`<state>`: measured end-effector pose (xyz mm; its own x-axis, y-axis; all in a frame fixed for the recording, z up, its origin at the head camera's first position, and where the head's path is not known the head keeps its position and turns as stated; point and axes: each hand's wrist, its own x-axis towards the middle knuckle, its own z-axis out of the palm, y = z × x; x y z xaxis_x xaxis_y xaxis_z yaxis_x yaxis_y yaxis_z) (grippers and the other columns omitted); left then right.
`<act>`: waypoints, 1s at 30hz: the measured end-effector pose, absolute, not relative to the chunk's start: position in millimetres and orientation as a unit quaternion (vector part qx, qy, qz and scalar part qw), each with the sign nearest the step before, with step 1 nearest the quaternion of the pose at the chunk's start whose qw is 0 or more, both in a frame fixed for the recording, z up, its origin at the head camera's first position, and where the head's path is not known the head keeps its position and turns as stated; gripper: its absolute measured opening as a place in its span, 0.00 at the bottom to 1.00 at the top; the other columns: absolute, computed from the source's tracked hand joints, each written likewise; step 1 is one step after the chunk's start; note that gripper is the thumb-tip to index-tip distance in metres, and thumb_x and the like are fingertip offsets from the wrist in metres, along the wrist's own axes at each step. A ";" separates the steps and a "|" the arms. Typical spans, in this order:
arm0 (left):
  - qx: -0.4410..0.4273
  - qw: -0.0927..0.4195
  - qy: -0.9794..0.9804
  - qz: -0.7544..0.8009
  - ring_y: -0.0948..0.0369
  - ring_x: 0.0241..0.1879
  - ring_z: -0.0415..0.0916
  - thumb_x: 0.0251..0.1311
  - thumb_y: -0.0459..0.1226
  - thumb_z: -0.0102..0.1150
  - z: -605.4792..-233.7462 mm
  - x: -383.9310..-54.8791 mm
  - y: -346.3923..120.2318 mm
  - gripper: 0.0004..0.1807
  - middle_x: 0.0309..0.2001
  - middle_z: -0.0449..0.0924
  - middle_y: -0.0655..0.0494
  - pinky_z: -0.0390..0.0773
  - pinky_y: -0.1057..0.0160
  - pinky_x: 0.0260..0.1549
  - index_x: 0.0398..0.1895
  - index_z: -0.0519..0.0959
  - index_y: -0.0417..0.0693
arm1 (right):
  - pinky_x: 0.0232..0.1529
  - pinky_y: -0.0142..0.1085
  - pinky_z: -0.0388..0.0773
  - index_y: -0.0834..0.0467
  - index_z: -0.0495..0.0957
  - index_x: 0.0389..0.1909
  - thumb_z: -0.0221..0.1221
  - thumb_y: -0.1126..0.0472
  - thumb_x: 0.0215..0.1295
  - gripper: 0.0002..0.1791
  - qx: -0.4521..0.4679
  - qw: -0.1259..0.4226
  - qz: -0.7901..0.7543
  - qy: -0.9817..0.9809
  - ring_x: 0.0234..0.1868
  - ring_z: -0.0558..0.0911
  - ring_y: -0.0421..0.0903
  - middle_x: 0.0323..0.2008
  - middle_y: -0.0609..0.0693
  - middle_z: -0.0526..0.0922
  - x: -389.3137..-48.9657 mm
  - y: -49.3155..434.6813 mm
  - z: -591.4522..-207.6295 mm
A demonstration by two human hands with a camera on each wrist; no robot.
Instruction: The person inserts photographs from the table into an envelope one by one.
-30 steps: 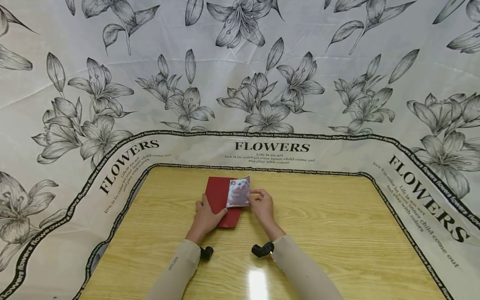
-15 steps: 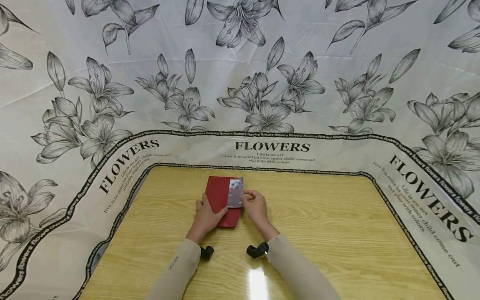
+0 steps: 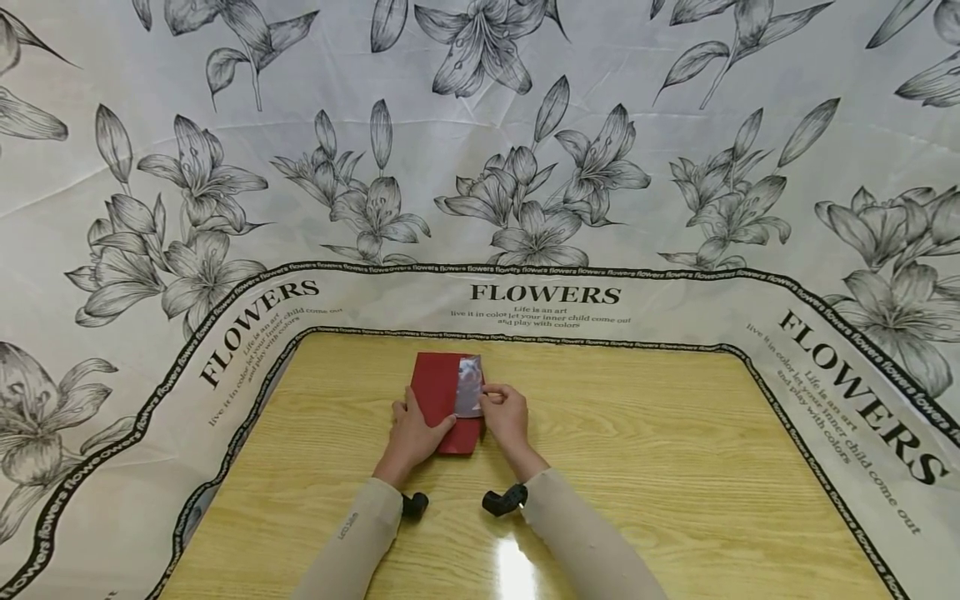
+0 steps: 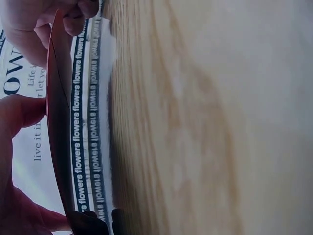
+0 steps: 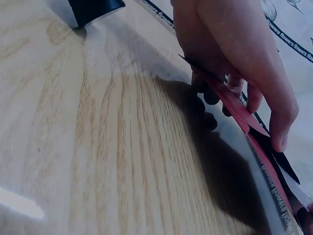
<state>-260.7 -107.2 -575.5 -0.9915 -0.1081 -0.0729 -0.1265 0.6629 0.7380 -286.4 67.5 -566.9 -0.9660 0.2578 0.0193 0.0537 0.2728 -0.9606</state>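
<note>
A red paper folder (image 3: pixel 434 379), tall and flat, is held up off the wooden table, seen nearly edge-on in the wrist views. My left hand (image 3: pixel 411 435) grips its left side and lower part, thumb across the front and fingers mostly behind. A glossy photo (image 3: pixel 468 387) covers part of the folder's right half, its left part tucked out of sight under the red layer. My right hand (image 3: pixel 508 419) pinches the photo's right edge with thumb and index finger. In the right wrist view, the photo's pale edge (image 5: pixel 294 185) shows between the red layers.
The light wood-grain table (image 3: pixel 660 467) stretches around both arms. Behind it hangs a white cloth (image 3: pixel 675 308) printed with flowers and lettering. Black wrist cameras sit at the left cuff (image 3: pixel 386 492) and right cuff (image 3: pixel 547 492). A bright light reflection lies near the front.
My right hand has moved left, sliding the photo further under the folder's red layer, so a narrower strip shows. My left hand and the folder have stayed nearly still.
</note>
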 end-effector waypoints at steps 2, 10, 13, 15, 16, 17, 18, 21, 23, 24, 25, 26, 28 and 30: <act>-0.065 0.012 0.911 0.406 0.28 0.61 0.73 0.67 0.58 0.70 -575.3 -260.4 -107.1 0.63 0.73 0.55 0.24 0.75 0.32 0.60 0.87 0.41 0.33 | 0.27 0.31 0.74 0.62 0.90 0.47 0.69 0.67 0.69 0.09 -0.105 0.086 0.598 -0.790 0.30 0.87 0.45 0.33 0.56 0.91 -286.3 66.1 -567.1; -0.067 0.016 0.911 0.406 0.27 0.61 0.73 0.68 0.57 0.69 -574.0 -259.1 -106.6 0.62 0.74 0.54 0.24 0.74 0.32 0.59 0.87 0.41 0.34 | 0.28 0.32 0.74 0.59 0.92 0.48 0.70 0.64 0.69 0.09 -0.122 0.080 0.587 -0.796 0.29 0.85 0.43 0.33 0.52 0.91 -289.2 59.3 -570.8; -0.066 0.016 0.911 0.408 0.27 0.61 0.73 0.69 0.56 0.69 -573.9 -258.8 -106.5 0.62 0.74 0.54 0.24 0.74 0.31 0.59 0.87 0.41 0.35 | 0.29 0.34 0.75 0.57 0.93 0.46 0.72 0.61 0.68 0.09 -0.122 0.083 0.575 -0.805 0.30 0.86 0.44 0.33 0.50 0.91 -289.0 56.2 -569.9; -0.065 0.016 0.910 0.409 0.26 0.61 0.72 0.69 0.56 0.69 -573.7 -258.4 -106.3 0.62 0.74 0.54 0.24 0.73 0.31 0.60 0.87 0.41 0.35 | 0.31 0.37 0.77 0.55 0.93 0.46 0.73 0.59 0.68 0.08 -0.123 0.086 0.563 -0.813 0.31 0.87 0.44 0.33 0.49 0.91 -288.8 54.0 -569.3; -0.065 0.015 0.910 0.409 0.27 0.61 0.72 0.69 0.56 0.69 -573.3 -258.2 -106.3 0.62 0.74 0.54 0.24 0.73 0.31 0.60 0.87 0.41 0.35 | 0.34 0.38 0.78 0.55 0.93 0.45 0.73 0.58 0.68 0.08 -0.124 0.087 0.559 -0.815 0.31 0.87 0.45 0.32 0.48 0.91 -288.3 52.7 -568.7; -0.065 0.015 0.910 0.410 0.27 0.61 0.72 0.69 0.56 0.69 -572.9 -258.0 -106.2 0.62 0.74 0.54 0.24 0.73 0.31 0.60 0.87 0.41 0.35 | 0.37 0.41 0.79 0.54 0.93 0.45 0.73 0.58 0.68 0.08 -0.125 0.087 0.554 -0.818 0.32 0.87 0.45 0.32 0.47 0.91 -287.8 51.5 -568.1; -0.064 0.014 0.909 0.411 0.27 0.61 0.72 0.69 0.56 0.69 -572.6 -257.8 -106.1 0.62 0.73 0.54 0.24 0.73 0.31 0.60 0.87 0.41 0.34 | 0.41 0.43 0.80 0.53 0.93 0.44 0.74 0.57 0.68 0.08 -0.127 0.087 0.551 -0.820 0.32 0.87 0.45 0.32 0.46 0.91 -287.5 50.3 -567.6; -0.064 0.014 0.908 0.413 0.27 0.60 0.73 0.68 0.56 0.69 -571.7 -257.2 -106.0 0.62 0.73 0.55 0.24 0.73 0.31 0.60 0.87 0.41 0.34 | 0.56 0.50 0.76 0.52 0.94 0.42 0.74 0.56 0.67 0.06 -0.130 0.089 0.542 -0.825 0.34 0.87 0.46 0.32 0.44 0.91 -286.4 47.1 -565.9; -0.066 0.014 0.908 0.414 0.27 0.60 0.73 0.68 0.56 0.69 -571.7 -257.5 -105.9 0.62 0.73 0.54 0.25 0.74 0.32 0.60 0.87 0.41 0.35 | 0.63 0.54 0.71 0.51 0.94 0.41 0.74 0.55 0.67 0.06 -0.129 0.094 0.539 -0.827 0.35 0.87 0.48 0.31 0.45 0.91 -286.1 45.6 -565.5; -0.066 0.014 0.908 0.414 0.27 0.60 0.73 0.68 0.56 0.69 -571.6 -257.5 -106.0 0.62 0.73 0.54 0.25 0.74 0.32 0.60 0.87 0.41 0.35 | 0.65 0.56 0.69 0.52 0.94 0.40 0.74 0.56 0.67 0.06 -0.128 0.098 0.535 -0.829 0.35 0.87 0.49 0.31 0.45 0.91 -286.0 45.1 -565.5; -0.066 0.013 0.908 0.414 0.28 0.60 0.73 0.68 0.56 0.69 -571.6 -257.5 -105.8 0.62 0.73 0.55 0.24 0.74 0.32 0.59 0.87 0.41 0.34 | 0.67 0.57 0.66 0.52 0.94 0.40 0.74 0.56 0.67 0.06 -0.126 0.101 0.534 -0.830 0.36 0.87 0.49 0.31 0.45 0.91 -286.0 44.6 -565.6; -0.067 0.012 0.908 0.414 0.28 0.59 0.73 0.68 0.55 0.69 -571.4 -257.7 -105.7 0.62 0.73 0.55 0.24 0.74 0.32 0.59 0.87 0.41 0.34 | 0.68 0.58 0.65 0.52 0.94 0.40 0.74 0.56 0.67 0.05 -0.126 0.103 0.533 -0.830 0.36 0.87 0.50 0.30 0.45 0.91 -286.1 44.2 -566.0; -0.067 0.010 0.908 0.413 0.28 0.59 0.74 0.68 0.55 0.70 -571.0 -257.8 -105.2 0.62 0.73 0.55 0.24 0.74 0.32 0.59 0.87 0.41 0.34 | 0.68 0.57 0.65 0.52 0.94 0.39 0.74 0.55 0.67 0.05 -0.125 0.108 0.528 -0.833 0.37 0.88 0.51 0.30 0.45 0.91 -286.6 43.4 -567.7; -0.065 0.008 0.909 0.412 0.28 0.58 0.74 0.68 0.55 0.70 -570.4 -257.6 -104.7 0.62 0.72 0.55 0.24 0.74 0.32 0.58 0.87 0.41 0.33 | 0.67 0.57 0.65 0.51 0.94 0.39 0.74 0.55 0.67 0.05 -0.123 0.112 0.526 -0.834 0.38 0.88 0.52 0.30 0.46 0.91 -287.2 42.8 -569.9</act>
